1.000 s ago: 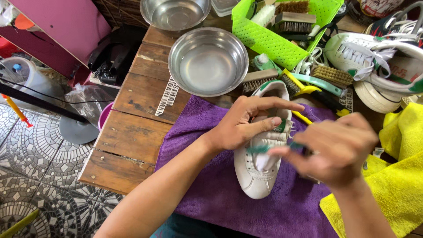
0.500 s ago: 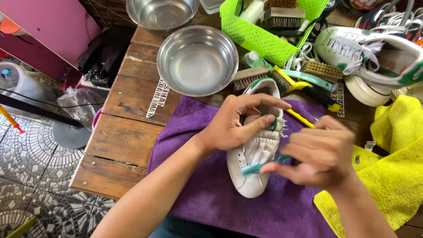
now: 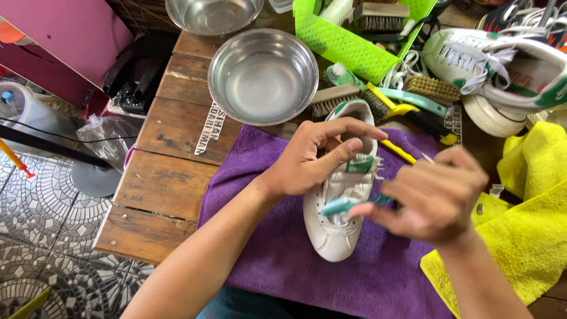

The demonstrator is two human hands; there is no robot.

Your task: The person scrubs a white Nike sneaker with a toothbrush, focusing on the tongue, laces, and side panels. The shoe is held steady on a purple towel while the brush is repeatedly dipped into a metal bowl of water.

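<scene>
Both hands [image 3: 378, 177] unmoved, toothbrush [image 3: 345, 205] nearer toe

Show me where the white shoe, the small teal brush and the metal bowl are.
white shoe [image 3: 334, 236]: head view, on its toe.
small teal brush [image 3: 338, 206]: head view, on its bristle head.
metal bowl [image 3: 263, 78]: head view, on its inner bottom.

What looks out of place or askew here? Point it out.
Nothing looks spilled or broken. The brushes lie in a loose jumble behind the white shoe, which the left hand steadies. The second sneaker lies tipped on its side.
</scene>
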